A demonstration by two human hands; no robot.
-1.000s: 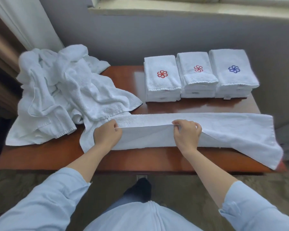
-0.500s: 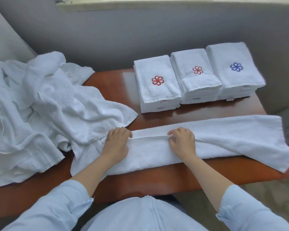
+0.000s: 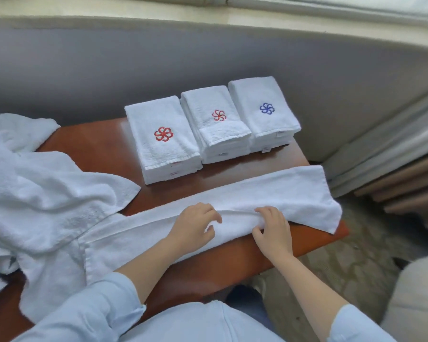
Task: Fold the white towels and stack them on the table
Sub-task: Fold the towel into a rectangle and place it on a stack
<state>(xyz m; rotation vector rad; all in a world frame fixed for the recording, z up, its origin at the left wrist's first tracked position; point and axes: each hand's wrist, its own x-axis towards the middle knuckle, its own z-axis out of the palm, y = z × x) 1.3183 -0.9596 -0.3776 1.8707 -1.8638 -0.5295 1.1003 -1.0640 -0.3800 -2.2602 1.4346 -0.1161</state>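
Hotel-style guest room, small reddish wooden table (image 3: 97, 144) against a grey wall (image 3: 158, 58), window sill (image 3: 109, 6) above, curtain folds (image 3: 393, 156) at right, patterned carpet (image 3: 356, 243), stacks of logo-embroidered white towels (image 3: 218, 124).

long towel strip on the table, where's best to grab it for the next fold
Pinch the long towel strip at its right end, coming from the right. That end overhangs the table edge and lies free, so fingers can get under it. The left end butts against the unfolded towel heap.
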